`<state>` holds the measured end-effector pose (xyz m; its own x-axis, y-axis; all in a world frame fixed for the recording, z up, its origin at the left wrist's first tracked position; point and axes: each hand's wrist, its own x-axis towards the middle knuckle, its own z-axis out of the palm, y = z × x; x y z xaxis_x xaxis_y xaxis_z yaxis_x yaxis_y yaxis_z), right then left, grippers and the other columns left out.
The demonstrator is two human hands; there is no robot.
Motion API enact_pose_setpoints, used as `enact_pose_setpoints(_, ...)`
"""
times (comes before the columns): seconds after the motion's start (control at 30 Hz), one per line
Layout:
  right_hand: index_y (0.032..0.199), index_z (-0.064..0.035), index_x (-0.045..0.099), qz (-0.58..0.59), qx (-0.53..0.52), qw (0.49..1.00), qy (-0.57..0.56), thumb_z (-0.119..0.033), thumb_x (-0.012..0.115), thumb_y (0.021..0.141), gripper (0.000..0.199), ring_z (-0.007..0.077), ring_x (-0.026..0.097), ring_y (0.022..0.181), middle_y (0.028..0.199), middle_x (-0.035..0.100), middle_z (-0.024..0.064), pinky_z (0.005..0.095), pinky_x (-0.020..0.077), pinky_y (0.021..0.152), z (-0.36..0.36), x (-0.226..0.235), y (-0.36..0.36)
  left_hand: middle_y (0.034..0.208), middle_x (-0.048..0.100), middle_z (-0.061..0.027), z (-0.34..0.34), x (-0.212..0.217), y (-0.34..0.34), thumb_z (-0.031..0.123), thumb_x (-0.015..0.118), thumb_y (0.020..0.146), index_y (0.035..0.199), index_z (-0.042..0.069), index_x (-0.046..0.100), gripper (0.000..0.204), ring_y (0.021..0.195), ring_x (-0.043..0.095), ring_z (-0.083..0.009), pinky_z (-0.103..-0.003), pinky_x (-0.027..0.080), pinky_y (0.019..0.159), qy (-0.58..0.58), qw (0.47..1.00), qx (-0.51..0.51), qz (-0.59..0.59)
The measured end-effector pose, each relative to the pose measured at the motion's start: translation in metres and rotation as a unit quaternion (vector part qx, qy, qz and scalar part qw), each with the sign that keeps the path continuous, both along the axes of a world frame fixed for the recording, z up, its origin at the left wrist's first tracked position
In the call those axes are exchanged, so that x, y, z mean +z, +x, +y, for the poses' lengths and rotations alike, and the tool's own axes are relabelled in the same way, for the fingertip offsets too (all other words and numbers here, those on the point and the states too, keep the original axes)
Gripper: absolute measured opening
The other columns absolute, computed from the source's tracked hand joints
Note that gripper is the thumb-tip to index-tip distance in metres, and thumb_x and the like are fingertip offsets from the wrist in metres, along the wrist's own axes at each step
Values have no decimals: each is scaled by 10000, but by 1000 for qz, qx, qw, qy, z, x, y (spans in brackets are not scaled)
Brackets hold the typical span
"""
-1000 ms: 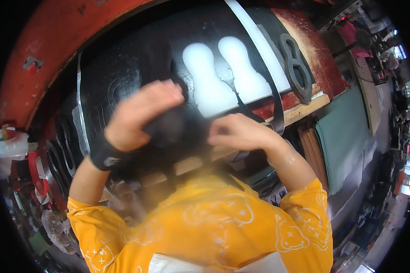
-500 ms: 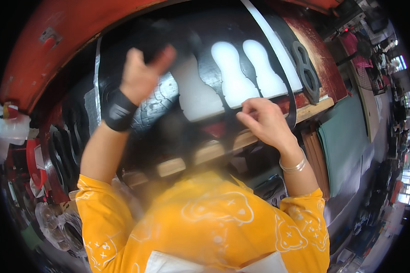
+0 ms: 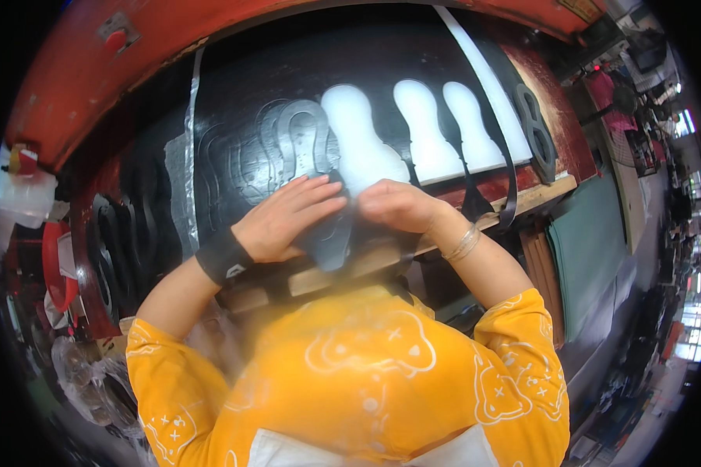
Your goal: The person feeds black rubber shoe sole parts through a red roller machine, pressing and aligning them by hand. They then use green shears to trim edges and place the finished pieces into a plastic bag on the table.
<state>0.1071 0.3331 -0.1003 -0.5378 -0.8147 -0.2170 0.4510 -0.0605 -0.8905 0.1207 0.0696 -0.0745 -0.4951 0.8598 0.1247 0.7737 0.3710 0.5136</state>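
Fingers of the left hand (image 3: 279, 221) lie slightly parted over a dark grey piece (image 3: 332, 253), the right's (image 3: 401, 207) curled, grip unclear; three white shapes (image 3: 427, 128) show at one o'clock, outlines (image 3: 245, 152) remaining at ten.

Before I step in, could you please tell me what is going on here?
The person's left hand lies over a dark grey sole-shaped frame on a black sheet. The right hand is close beside, at the lower end of the widest white sole-shaped area; whether it grips anything is unclear.
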Motion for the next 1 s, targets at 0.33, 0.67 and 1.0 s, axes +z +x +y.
enact_pose_setpoints(0.33, 827, -9, 623, 463, -92, 797, 377, -177, 666, 813, 174, 158, 598, 725, 787, 644, 102, 295, 473, 650, -28, 88, 40, 1096, 658, -145, -86, 73, -64, -30, 557, 859, 1159, -3, 612, 306, 990, 642, -214, -307, 501, 879, 284, 888, 345, 105)
enact_pose_setpoints(0.67, 769, -81, 615, -55, 60, 997, 18, -288, 631, 879, 234, 51, 448, 701, 757, 570, -37, 221, 361, 642, -112, 9, 9, 1327, 523, -121, -99, 15, 27, 49, 768, 526, 1286, 118, 543, 795, 1309, 404, -339, -474, 297, 1104, 6, 997, 82, 9)
enact_pose_setpoints(1.0, 950, -18, 589, 266, 117, 925, 246, -284, 634, 863, 283, 264, 609, 978, 1014, 643, 160, 360, 464, 881, -114, 53, 20, 1184, 615, -141, -138, 55, -27, -23, 596, 758, 1230, 51, 567, 478, 1109, 588, -280, -376, 463, 969, 324, 832, 449, -39)
